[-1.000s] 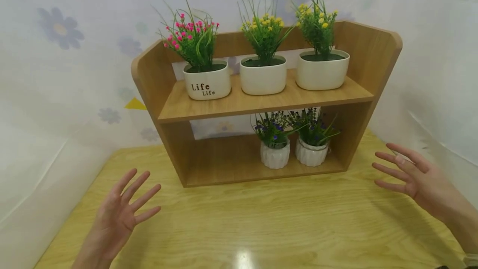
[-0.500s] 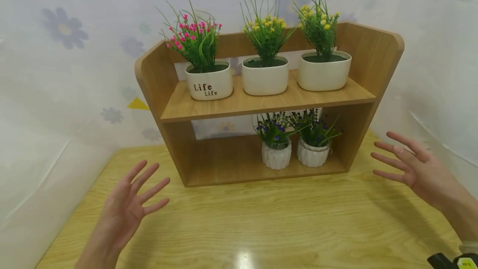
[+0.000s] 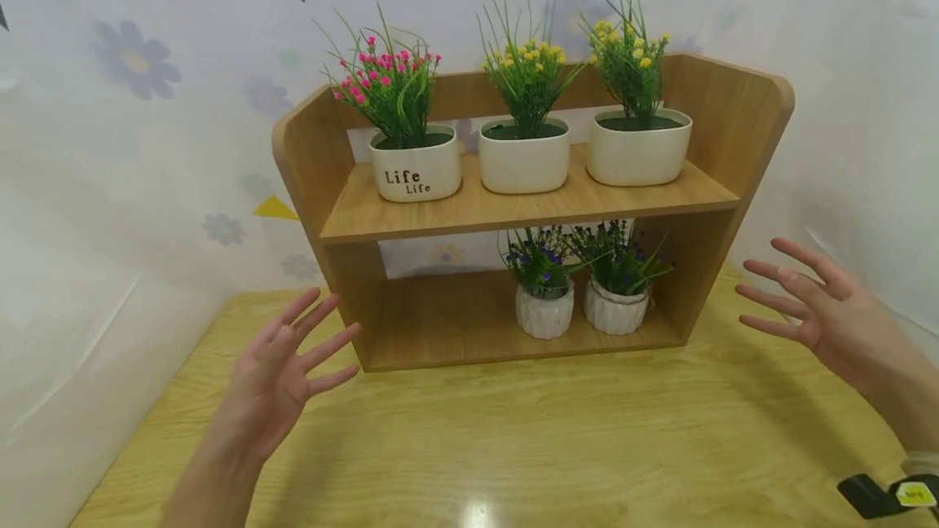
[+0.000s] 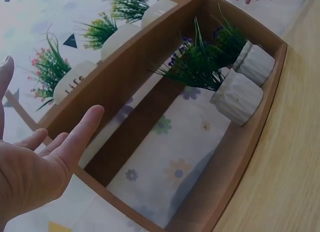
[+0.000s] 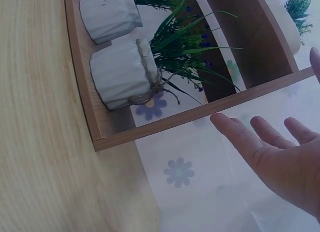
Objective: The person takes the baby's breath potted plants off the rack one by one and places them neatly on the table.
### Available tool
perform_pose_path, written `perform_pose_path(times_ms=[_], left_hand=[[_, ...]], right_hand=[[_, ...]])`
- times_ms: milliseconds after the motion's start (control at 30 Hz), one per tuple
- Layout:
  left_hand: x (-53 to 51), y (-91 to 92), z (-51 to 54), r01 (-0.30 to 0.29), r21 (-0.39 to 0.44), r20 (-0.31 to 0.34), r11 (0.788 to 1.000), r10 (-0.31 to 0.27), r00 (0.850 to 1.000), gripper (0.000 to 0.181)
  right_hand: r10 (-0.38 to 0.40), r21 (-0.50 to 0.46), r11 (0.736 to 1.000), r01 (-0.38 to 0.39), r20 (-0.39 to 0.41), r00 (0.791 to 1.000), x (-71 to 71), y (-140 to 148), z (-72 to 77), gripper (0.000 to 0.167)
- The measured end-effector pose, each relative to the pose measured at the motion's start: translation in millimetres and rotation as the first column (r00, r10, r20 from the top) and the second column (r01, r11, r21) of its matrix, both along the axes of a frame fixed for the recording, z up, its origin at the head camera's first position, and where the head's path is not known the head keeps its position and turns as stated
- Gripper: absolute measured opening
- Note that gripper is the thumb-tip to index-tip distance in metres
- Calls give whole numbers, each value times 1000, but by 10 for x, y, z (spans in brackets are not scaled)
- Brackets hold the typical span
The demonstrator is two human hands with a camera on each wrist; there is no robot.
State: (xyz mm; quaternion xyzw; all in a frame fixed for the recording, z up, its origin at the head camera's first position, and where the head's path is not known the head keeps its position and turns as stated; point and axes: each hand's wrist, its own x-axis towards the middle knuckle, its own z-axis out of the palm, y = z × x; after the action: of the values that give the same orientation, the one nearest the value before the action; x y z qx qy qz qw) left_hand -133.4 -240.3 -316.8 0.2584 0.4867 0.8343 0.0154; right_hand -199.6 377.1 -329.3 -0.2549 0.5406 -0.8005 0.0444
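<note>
A two-tier wooden shelf [image 3: 528, 214] stands on the table between both hands. My left hand [image 3: 275, 385] hovers off its left side, fingers spread, holding nothing. On the other side my right hand [image 3: 832, 312] is held in the air near the right panel, also spread and bare. The upper tier bears a white pot lettered "Life" [image 3: 418, 173] with pink flowers, plus a middle white pot [image 3: 524, 165] and a right white pot [image 3: 640, 157], both with yellow flowers. Below, two ribbed white pots with purple flowers, the left one [image 3: 545, 316] and the twine-tied one [image 3: 616, 312], stand toward the right.
The pale wood-grain table [image 3: 499, 430] extends in front of the shelf. Behind hangs a white flower-print cloth [image 3: 139, 161] with small pennants, and white sheets close in both sides. A black device with a yellow label [image 3: 913, 495] sits at the right wrist.
My left hand has moved right and up, closer to the shelf's left side. My right hand has risen slightly. The pots stay where they were on the shelf.
</note>
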Motion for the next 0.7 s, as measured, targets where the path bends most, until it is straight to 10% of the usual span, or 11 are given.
perform_pose_path(times_ms=[700], left_hand=[[-224,386,521,-101,-84,-11,991,100,995,47]], right_hand=[[-126,18,992,125,20,992,-274,-19,295,49]])
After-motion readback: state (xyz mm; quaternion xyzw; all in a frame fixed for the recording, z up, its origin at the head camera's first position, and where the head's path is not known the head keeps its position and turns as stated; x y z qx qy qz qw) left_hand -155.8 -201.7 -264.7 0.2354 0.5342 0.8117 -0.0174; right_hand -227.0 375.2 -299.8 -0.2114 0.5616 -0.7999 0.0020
